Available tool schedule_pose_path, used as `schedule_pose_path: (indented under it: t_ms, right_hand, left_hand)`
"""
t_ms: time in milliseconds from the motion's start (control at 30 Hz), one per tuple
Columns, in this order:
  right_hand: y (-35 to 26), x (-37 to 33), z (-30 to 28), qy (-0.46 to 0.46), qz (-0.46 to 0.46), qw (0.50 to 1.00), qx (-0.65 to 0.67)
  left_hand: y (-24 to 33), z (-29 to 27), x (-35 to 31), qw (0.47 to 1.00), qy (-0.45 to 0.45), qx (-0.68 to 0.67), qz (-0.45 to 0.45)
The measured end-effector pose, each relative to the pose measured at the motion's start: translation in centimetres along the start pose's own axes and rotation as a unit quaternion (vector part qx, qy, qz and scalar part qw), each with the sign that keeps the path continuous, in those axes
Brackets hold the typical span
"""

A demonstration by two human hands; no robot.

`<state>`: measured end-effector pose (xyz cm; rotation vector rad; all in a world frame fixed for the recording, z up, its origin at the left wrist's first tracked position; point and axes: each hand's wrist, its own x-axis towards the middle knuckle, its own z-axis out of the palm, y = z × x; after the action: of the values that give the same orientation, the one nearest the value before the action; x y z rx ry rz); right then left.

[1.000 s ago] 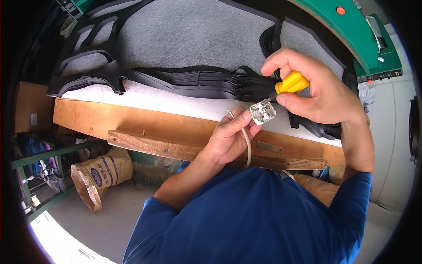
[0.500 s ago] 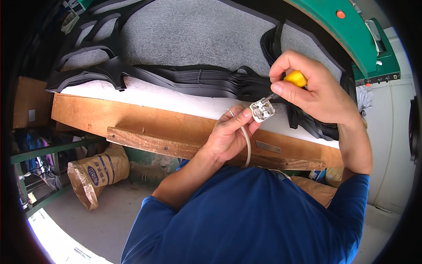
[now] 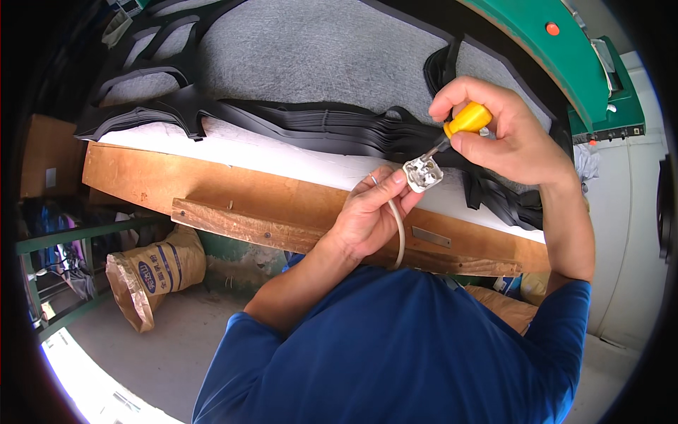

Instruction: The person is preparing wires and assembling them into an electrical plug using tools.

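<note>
My left hand (image 3: 369, 218) is closed round an opened white electrical connector (image 3: 426, 182), thumb along its near-left side. Metal contacts show in the connector's uncovered inside. From below it, a pale cable (image 3: 401, 239) curves down toward my shirt. A screwdriver (image 3: 469, 120) with a yellow handle is in my right hand (image 3: 519, 145), thumb under the handle and the index finger bent above it. Its shaft slants down to the left, with the tip at the connector's upper edge. Whether the tip sits on a screw is too small to tell.
Beyond my hands, black cut sheets (image 3: 318, 127) and grey textured material (image 3: 282, 56) lie on a wooden-edged table (image 3: 155, 175). A green machine (image 3: 537, 42) with an orange button arches over the far right. A brown paper sack (image 3: 159, 275) lies on the floor at left.
The fingers of my right hand have shifted round the screwdriver, and more of its yellow handle shows. My left hand and the connector have stayed nearly in place.
</note>
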<state>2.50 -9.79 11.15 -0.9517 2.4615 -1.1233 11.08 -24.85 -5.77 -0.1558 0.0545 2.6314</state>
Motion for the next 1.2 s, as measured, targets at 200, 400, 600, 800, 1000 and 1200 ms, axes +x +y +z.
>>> schedule_pose_path:
  t_ms: [200, 400, 600, 800, 1000, 1200]
  right_hand:
    - [-0.8, 0.4, -0.4, -0.03, 0.143, 0.989, -0.014]
    - [-0.7, -0.5, 0.2, -0.012, 0.045, 0.999, 0.008]
    - [-1.1, -0.7, 0.1, -0.011, 0.083, 0.996, 0.021]
    - [0.0, -0.9, 0.0, -0.003, 0.031, 0.999, 0.044]
    - [1.2, -1.2, -0.2, -0.011, 0.076, 0.991, 0.107]
    - [2.5, -2.9, -0.7, 0.062, 0.088, 0.974, 0.2]
  left_hand:
    - [0.2, 0.2, 0.2, 1.0, -0.001, -0.021, -0.008]
    - [0.1, 0.6, 0.0, 1.0, -0.008, 0.009, -0.005]
    - [0.3, 0.9, 0.0, 0.999, -0.024, 0.02, -0.015]
    - [0.1, 0.5, 0.1, 0.999, -0.036, 0.033, -0.019]
    - [0.4, 1.2, -0.1, 0.998, -0.04, 0.046, -0.035]
    - [0.4, 1.0, 0.1, 0.995, -0.056, 0.069, -0.036]
